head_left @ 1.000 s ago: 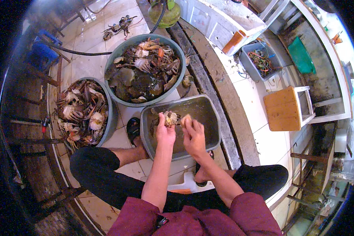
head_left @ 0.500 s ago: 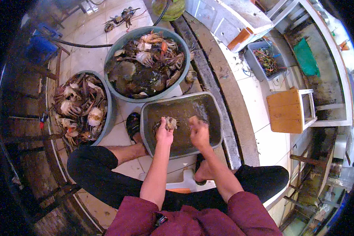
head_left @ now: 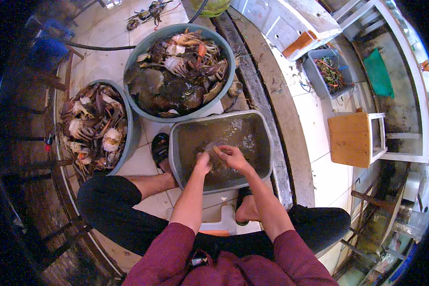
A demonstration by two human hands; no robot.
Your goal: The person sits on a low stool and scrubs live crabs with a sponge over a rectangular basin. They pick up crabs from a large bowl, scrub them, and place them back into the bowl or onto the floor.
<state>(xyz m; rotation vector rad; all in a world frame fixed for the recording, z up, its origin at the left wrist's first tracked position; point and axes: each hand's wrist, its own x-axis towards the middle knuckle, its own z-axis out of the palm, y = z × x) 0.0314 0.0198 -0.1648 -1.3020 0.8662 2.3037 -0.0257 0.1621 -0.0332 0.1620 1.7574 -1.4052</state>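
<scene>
Over a grey rectangular basin (head_left: 175,164) of murky brown water, my two hands are close together. My left hand (head_left: 203,162) is closed around a crab (head_left: 213,164), of which only a dim part shows at the water. My right hand (head_left: 232,158) comes in from the right, its fingers pinched on a small tan object (head_left: 217,150) against the crab; its kind is unclear. Ripples and light foam show on the water beyond the hands.
A round tub (head_left: 127,78) of crabs in dark water stands beyond the basin. Another tub (head_left: 131,131) heaped with crabs is at left. Loose crabs (head_left: 150,13) lie on far tiles. A drain channel (head_left: 267,100), a wooden stool (head_left: 350,139) and a grey bin (head_left: 319,81) are at right.
My right hand has moved left to meet the left hand. Both have gone down to the water, and the crab, plainly seen before, is now mostly hidden. The view has shifted slightly.
</scene>
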